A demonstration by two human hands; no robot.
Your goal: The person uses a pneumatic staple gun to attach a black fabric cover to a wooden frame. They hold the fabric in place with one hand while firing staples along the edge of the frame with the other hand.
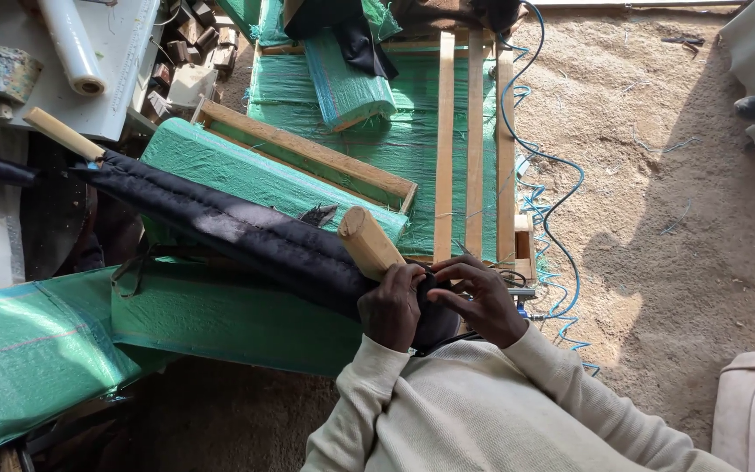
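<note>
Fingers point(447, 273) of the right hand point(481, 301) curl over the near end of a black padded sleeve point(246, 232), pinching its dark fabric, while the left hand point(392, 304) is clenched around the same end just below the round wooden pole point(367, 241) that sticks out of it. Both hands are grasping the sleeve, close together and nearly touching.

The sleeve runs along the pole from the person's lap up and to the left, where the pole's far end point(63, 133) shows bare again. It lies across green woven-covered frames point(255, 175), with wooden slats point(474, 131) and a blue cord point(552, 166) on the sandy ground beyond.

The padding looks soft and quilted, likely to bunch and slide on the smooth pole, so it would probably hold best pinched at the hem near the pole's end, as the hands have it. The pole looks stiff and fairly light; its rounded end may be slippery, so a grip through the fabric seems the surer hold. The fabric looks sturdy, not fragile.
</note>
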